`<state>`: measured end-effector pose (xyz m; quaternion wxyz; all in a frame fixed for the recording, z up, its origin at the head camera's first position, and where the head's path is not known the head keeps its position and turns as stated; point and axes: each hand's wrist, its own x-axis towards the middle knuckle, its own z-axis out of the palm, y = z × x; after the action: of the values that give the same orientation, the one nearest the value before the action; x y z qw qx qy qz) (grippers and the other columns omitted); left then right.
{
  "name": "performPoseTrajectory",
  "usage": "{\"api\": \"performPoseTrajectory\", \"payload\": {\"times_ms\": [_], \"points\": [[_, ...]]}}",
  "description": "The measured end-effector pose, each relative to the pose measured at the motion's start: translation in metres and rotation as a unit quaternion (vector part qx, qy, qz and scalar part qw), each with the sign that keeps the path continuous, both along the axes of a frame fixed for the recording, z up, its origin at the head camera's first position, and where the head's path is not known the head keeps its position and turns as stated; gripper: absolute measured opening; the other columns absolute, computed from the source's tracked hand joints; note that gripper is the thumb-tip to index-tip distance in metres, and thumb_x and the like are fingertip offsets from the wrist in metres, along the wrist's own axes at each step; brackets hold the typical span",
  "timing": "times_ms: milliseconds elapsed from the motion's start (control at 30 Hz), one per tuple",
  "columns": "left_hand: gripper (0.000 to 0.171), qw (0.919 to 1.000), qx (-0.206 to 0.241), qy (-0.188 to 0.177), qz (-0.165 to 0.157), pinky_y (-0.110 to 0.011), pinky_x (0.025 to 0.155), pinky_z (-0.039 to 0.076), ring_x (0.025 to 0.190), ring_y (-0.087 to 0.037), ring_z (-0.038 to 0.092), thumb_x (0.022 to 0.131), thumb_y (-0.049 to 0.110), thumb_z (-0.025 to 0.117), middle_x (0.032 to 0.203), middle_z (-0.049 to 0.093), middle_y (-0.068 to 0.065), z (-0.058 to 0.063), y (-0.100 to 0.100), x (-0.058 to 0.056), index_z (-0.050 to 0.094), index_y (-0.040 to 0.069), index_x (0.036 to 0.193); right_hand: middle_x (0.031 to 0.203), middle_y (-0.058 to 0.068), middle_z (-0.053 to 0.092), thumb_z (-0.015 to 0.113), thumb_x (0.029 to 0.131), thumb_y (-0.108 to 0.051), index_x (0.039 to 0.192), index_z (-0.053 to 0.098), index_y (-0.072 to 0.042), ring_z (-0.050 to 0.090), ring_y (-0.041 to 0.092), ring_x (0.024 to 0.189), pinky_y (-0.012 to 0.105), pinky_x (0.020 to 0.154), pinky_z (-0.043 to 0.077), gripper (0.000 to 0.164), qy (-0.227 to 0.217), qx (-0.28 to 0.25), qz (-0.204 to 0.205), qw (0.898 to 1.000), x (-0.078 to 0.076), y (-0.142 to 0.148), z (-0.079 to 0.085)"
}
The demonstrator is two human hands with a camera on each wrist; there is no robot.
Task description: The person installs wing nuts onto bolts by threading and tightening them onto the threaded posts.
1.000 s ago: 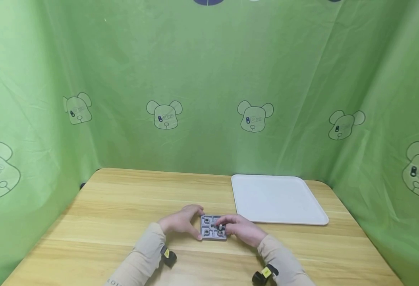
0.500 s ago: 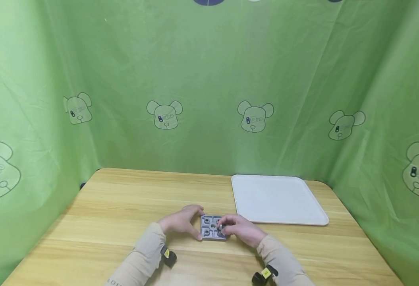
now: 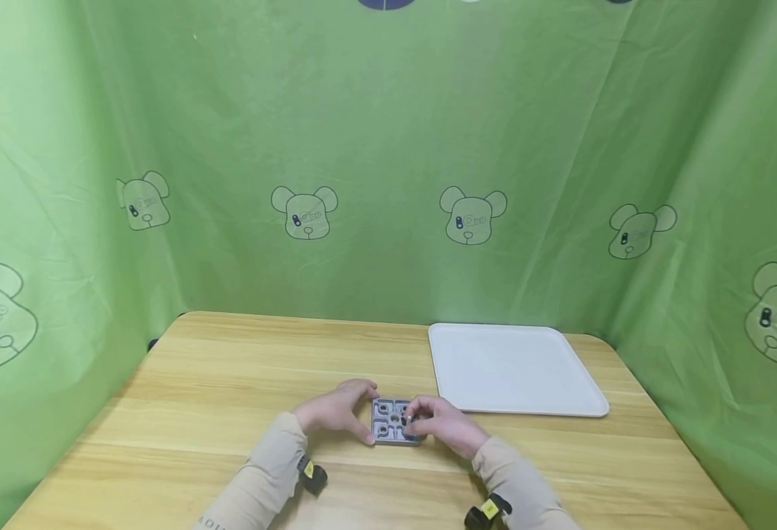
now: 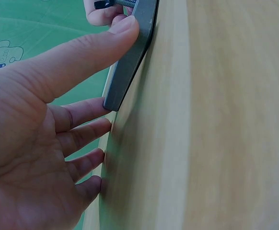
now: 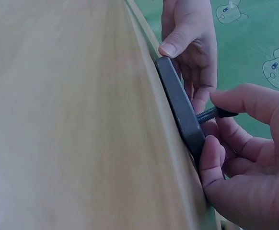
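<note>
A flat square metal plate (image 3: 384,419) with recessed holes lies on the wooden table. At its left side my left hand (image 3: 336,408) holds it, thumb at the near corner and index finger at the far one. In the left wrist view the thumb (image 4: 82,60) presses the plate's dark edge (image 4: 129,72). A threaded bolt (image 5: 207,115) with a black end (image 5: 226,113) stands up from the plate's right part. My right hand (image 3: 451,425) curls its fingers around this bolt, index finger against its side and thumb low by the plate's edge.
A white rectangular tray (image 3: 514,368) lies at the back right of the table (image 3: 262,353), just behind my right hand. Green curtains (image 3: 388,147) with bear-head prints surround the table on the back and both sides. Each sleeve carries a black wrist device (image 3: 313,477).
The right fingers have closed in around the bolt, covering more of it, and the right wrist has shifted slightly left. The left hand and the plate have stayed in place.
</note>
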<state>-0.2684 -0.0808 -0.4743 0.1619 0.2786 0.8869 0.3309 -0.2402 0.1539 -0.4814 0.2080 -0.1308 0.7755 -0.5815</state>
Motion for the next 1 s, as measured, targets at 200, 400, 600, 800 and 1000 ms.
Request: {"api": "performPoseTrajectory", "payload": {"times_ms": [200, 400, 600, 800, 1000], "points": [[0.079, 1.0, 0.004, -0.004, -0.001, -0.049, 0.112, 0.018, 0.133, -0.028, 0.025, 0.055, 0.036, 0.081, 0.142, 0.034, -0.007, 0.0002, -0.0009, 0.0008, 0.048, 0.012, 0.122, 0.108, 0.014, 0.053, 0.062, 0.069, -0.002, 0.104, 0.052, 0.001, 0.051, 0.021, 0.094, 0.029, 0.083, 0.043, 0.036, -0.004, -0.007, 0.036, 0.999, -0.0012, 0.0051, -0.0003], [0.079, 1.0, 0.006, -0.004, -0.001, -0.048, 0.112, 0.017, 0.133, -0.028, 0.025, 0.055, 0.035, 0.081, 0.142, 0.034, -0.007, 0.0008, -0.0009, 0.0009, 0.047, 0.011, 0.122, 0.118, 0.015, 0.052, 0.051, 0.074, 0.001, 0.109, 0.054, 0.0, 0.052, 0.021, 0.101, 0.03, 0.083, 0.046, 0.035, -0.023, -0.027, 0.046, 0.998, -0.0037, 0.0087, -0.002], [0.077, 1.0, 0.001, 0.004, -0.001, -0.048, 0.112, 0.019, 0.133, -0.028, 0.026, 0.055, 0.035, 0.081, 0.142, 0.035, -0.007, 0.0029, -0.0001, 0.0006, 0.048, 0.01, 0.121, 0.117, 0.013, 0.054, 0.051, 0.073, 0.001, 0.112, 0.059, -0.002, 0.051, 0.021, 0.098, 0.029, 0.08, 0.046, 0.039, -0.018, -0.022, 0.049, 0.998, -0.0051, 0.0086, -0.0018], [0.076, 1.0, 0.002, 0.004, -0.003, -0.048, 0.112, 0.019, 0.132, -0.028, 0.027, 0.055, 0.035, 0.081, 0.141, 0.035, -0.007, 0.0021, 0.0001, -0.0001, 0.049, 0.011, 0.119, 0.116, 0.014, 0.054, 0.055, 0.074, -0.001, 0.108, 0.058, 0.002, 0.05, 0.022, 0.101, 0.029, 0.083, 0.044, 0.034, -0.016, -0.022, 0.048, 0.998, -0.0028, 0.0072, -0.001], [0.076, 1.0, 0.002, 0.0, -0.001, -0.047, 0.112, 0.019, 0.132, -0.027, 0.027, 0.054, 0.035, 0.081, 0.141, 0.035, -0.006, 0.0005, 0.0004, -0.0009, 0.049, 0.011, 0.12, 0.108, 0.012, 0.055, 0.062, 0.074, -0.006, 0.099, 0.057, 0.002, 0.05, 0.021, 0.097, 0.029, 0.085, 0.043, 0.027, -0.005, -0.012, 0.033, 0.999, -0.0014, 0.0047, -0.0006]]}}
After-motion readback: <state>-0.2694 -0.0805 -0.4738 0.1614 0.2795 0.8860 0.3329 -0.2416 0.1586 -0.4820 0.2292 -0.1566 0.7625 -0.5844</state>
